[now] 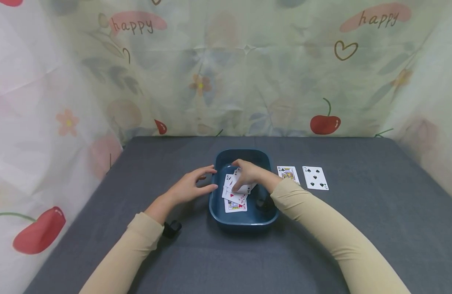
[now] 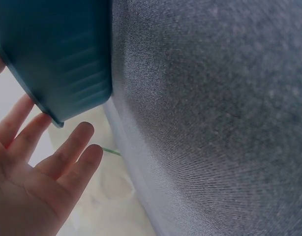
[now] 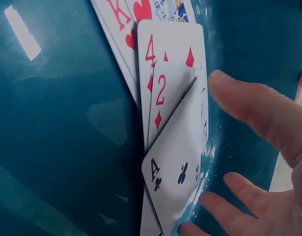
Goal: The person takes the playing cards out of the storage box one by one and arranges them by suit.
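A blue plastic basin (image 1: 244, 224) holds a loose pile of playing cards. My right hand (image 1: 249, 173) reaches down into it, over the upper cards, with thumb and fingers spread apart around them. On top in the right wrist view lies a tilted ace of clubs (image 3: 175, 162), its lower edge close to the fingertips. Beneath it show a two of diamonds (image 3: 163, 105), a four of diamonds (image 3: 170, 37) and a king of hearts (image 3: 119, 34). My left hand (image 1: 191, 185) is at the basin's left rim, fingers extended, some overlapping the rim in the left wrist view.
To the right of the basin, a face card (image 1: 287, 172), partly covered by the right sleeve, and a spades card (image 1: 315, 178) lie face up on the grey cloth-covered table (image 1: 358, 228). A patterned curtain (image 1: 244, 94) stands behind the table's far edge.
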`<state>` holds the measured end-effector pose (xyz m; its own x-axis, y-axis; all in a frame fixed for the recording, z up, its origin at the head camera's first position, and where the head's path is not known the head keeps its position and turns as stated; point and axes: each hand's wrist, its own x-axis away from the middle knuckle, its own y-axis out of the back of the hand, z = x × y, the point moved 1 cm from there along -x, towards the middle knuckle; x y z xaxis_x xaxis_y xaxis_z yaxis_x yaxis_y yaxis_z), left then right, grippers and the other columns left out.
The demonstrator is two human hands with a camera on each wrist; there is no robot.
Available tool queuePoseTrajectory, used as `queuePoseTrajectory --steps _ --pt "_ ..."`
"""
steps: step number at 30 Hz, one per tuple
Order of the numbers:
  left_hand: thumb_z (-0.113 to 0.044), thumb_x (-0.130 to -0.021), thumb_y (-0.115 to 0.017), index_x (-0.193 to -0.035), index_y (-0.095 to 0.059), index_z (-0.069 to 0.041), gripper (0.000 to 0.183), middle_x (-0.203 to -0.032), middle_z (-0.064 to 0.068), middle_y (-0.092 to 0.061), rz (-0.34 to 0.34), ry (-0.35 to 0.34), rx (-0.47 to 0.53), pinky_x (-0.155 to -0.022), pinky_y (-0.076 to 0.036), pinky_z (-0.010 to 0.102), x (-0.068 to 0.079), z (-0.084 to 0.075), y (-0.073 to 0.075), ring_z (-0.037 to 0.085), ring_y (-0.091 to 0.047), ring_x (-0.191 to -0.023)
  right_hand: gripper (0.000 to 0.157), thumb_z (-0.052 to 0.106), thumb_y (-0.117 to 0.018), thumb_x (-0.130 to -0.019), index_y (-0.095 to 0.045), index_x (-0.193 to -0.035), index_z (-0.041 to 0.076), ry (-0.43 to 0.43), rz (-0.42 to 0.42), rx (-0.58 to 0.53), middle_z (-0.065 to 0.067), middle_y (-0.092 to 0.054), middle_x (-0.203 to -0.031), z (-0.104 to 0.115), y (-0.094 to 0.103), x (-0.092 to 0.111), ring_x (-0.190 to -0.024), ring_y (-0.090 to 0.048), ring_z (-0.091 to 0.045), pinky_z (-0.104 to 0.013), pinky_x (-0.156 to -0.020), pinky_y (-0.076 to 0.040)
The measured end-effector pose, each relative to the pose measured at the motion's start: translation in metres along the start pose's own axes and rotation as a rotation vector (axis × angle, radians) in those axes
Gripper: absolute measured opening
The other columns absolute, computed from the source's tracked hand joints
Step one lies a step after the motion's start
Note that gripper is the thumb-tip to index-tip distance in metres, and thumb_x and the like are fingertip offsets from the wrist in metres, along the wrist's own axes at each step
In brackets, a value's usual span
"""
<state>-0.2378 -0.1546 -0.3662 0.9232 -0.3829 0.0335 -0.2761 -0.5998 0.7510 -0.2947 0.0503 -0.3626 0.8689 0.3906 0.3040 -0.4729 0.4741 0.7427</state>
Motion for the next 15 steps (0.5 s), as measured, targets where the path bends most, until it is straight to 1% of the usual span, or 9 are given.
queuePoseTrajectory --steps 6,11,15 --pt "-0.041 -0.087 -0.062 -0.137 -0.045 -0.02 0.056 -0.152 0.006 -0.032 -0.002 0.001 -0.002 -0.103 -0.038 0.056 0.001 -0.0013 0.0007 0.036 -0.043 -0.132 0.089 0.016 -0.082 -0.068 -0.033 -0.143 0.013 -0.044 0.02 0.041 -0.016 -0.038 -0.145 -0.0015 -0.0003 -0.0009 -0.13 -0.041 -0.032 -0.048 -0.109 -0.035" --pt "-0.041 -0.087 -0.062 -0.137 -0.045 -0.021 0.056 -0.152 0.005 -0.032 0.0 0.013 0.004 -0.104 -0.038 0.056 0.0015 -0.0023 0.0002 0.036 -0.042 -0.133 0.088 0.02 -0.082 -0.069 -0.034 -0.142 0.014 -0.046 0.016 0.138 -0.015 -0.039 -0.144 -0.0014 -0.0012 -0.002 -0.129 -0.04 -0.033 -0.048 -0.108 -0.034" --pt "-0.04 -0.088 -0.062 -0.137 -0.045 -0.02 0.056 -0.152 0.006 -0.032 0.0 0.008 0.003 -0.103 -0.039 0.056 0.0016 -0.0023 -0.0004 0.036 -0.042 -0.132 0.087 0.022 -0.082 -0.069 -0.034 -0.142 0.015 -0.046 0.013 0.17 -0.015 -0.039 -0.144 -0.0006 -0.002 -0.0009 -0.129 -0.039 -0.035 -0.051 -0.108 -0.033"
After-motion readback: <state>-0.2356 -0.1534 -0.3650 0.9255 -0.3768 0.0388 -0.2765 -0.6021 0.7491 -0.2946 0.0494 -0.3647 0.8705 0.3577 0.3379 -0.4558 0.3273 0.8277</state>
